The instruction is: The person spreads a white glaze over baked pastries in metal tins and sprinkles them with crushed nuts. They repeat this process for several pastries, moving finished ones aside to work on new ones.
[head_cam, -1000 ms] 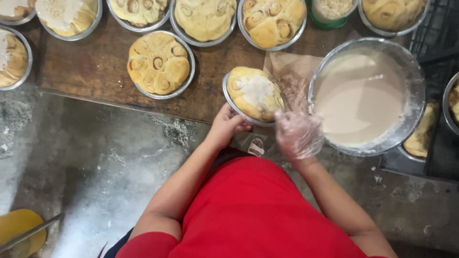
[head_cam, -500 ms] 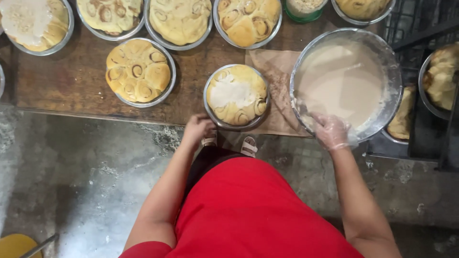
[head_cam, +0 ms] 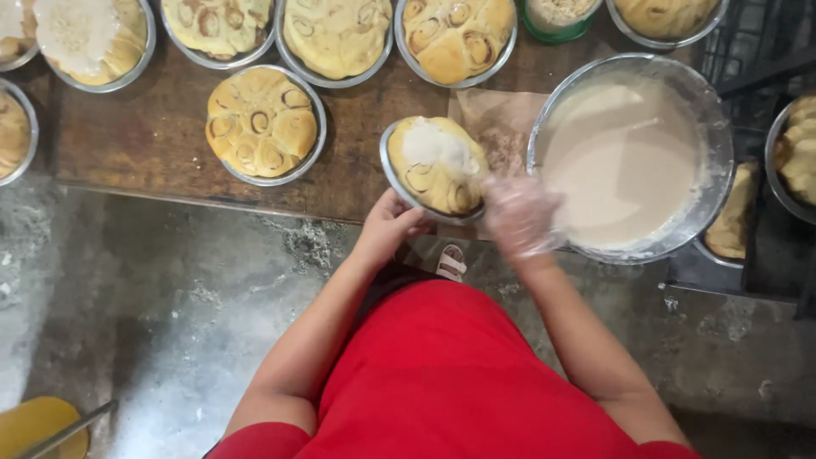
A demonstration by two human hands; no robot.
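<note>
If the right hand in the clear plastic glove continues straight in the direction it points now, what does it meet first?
Most likely the white icing on the round pan of golden swirl buns that the bare left hand tilts. The gloved right hand points up and left toward it, beside the big metal bowl of pale icing; depth is unclear.

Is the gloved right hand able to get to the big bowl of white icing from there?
Probably yes. The right hand is right at the near rim of the icing bowl, and nothing sits between them; the bowl is open on top.
</note>
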